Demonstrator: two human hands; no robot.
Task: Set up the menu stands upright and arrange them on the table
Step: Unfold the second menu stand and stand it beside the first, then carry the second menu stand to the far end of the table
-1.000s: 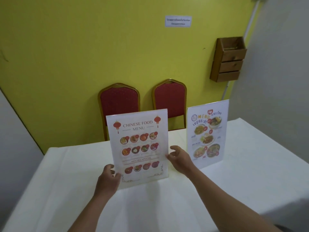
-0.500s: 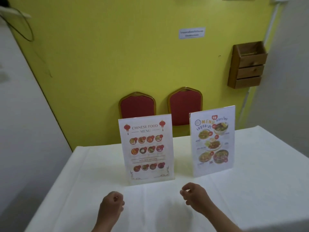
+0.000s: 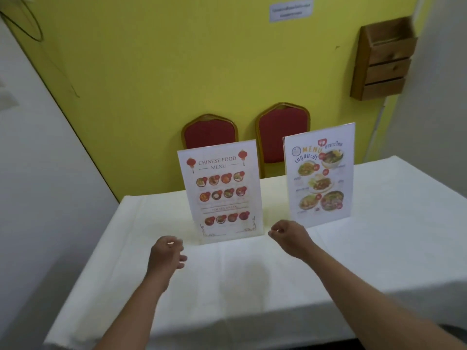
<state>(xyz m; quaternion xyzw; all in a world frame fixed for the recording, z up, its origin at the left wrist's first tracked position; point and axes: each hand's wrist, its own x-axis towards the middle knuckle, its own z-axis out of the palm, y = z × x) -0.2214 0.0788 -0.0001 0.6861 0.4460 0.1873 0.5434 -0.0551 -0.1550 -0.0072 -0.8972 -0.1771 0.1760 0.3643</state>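
Note:
Two menu stands stand upright on the white-clothed table (image 3: 252, 279). The Chinese Food menu stand (image 3: 222, 190) is at the centre left. A colourful menu stand (image 3: 319, 175) with food photos is to its right, a gap between them. My left hand (image 3: 165, 253) hovers just in front of the Chinese menu's lower left corner, fingers loosely curled, holding nothing. My right hand (image 3: 289, 236) hovers between the two stands' bases, fingers curled in, touching neither.
Two red chairs with gold frames (image 3: 209, 135) (image 3: 283, 132) stand behind the table against a yellow wall. A wooden wall box (image 3: 384, 59) hangs at the upper right. A grey wall runs along the left.
A second ago both hands held the Chinese Food menu stand by its sides; they let it go and drew back. Now both hands have moved forward again toward the stands.

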